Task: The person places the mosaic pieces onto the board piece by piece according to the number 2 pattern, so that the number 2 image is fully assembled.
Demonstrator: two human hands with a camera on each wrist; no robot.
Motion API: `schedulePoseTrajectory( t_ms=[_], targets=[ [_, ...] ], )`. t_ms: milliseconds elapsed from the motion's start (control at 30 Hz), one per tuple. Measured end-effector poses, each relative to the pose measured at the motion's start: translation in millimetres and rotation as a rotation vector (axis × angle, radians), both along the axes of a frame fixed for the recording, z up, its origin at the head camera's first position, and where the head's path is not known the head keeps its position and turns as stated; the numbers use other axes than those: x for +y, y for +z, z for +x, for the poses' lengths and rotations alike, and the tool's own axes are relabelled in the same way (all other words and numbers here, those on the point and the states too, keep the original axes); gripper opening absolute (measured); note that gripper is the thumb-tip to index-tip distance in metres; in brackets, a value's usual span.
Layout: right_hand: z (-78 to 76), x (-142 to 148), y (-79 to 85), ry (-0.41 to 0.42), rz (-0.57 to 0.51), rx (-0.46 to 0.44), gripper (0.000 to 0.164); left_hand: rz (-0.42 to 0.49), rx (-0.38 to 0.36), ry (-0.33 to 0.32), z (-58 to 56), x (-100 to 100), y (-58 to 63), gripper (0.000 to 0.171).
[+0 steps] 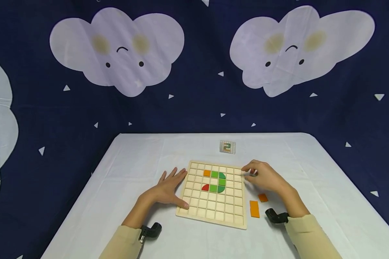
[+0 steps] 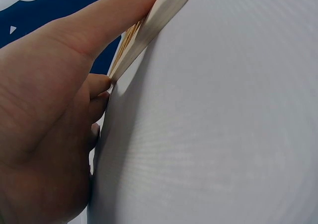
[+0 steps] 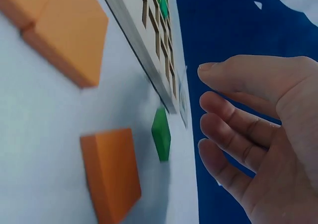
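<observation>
A square wooden grid board [image 1: 210,213] lies on the white table. Set in its cells is a curved row of orange, green and red pieces. My left hand [image 1: 166,189] spreads its straight fingers along the board's left side, with the thumb resting on the frame near the lower left corner. Over by the upper right edge hovers my right hand [image 1: 264,175], fingers loosely bent and nothing between them in the right wrist view. Below those fingers, a small green piece [image 3: 161,134] lies on the table beside the board's corner.
An orange rectangle [image 1: 254,209] and a smaller orange piece [image 1: 263,197] lie right of the board. Behind the board is a small pattern card [image 1: 227,146] with a coloured figure on a grid. A dark blue cloth with clouds [image 1: 116,50] hangs beyond the table.
</observation>
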State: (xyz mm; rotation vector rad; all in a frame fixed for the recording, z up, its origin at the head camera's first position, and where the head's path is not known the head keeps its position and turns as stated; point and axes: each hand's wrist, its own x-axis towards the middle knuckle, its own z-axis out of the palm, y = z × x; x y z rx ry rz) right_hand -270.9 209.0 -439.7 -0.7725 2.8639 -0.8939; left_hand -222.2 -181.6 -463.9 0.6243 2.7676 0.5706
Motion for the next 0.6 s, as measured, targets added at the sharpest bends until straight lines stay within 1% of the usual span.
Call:
schedulePoseTrajectory(
  t_ms=[333,600],
  targets=[
    [1.9,17,-6.8,-0.002,-0.007,-0.012,0.026,0.007,0.007,0.000,-0.3,-1,-0.8,0.133],
    [2.3,26,-17.8,-0.006,0.008,-0.010,0.024,0.014,0.011,-0.007,-1.0,-1,-1.7,0.133]
  ],
)
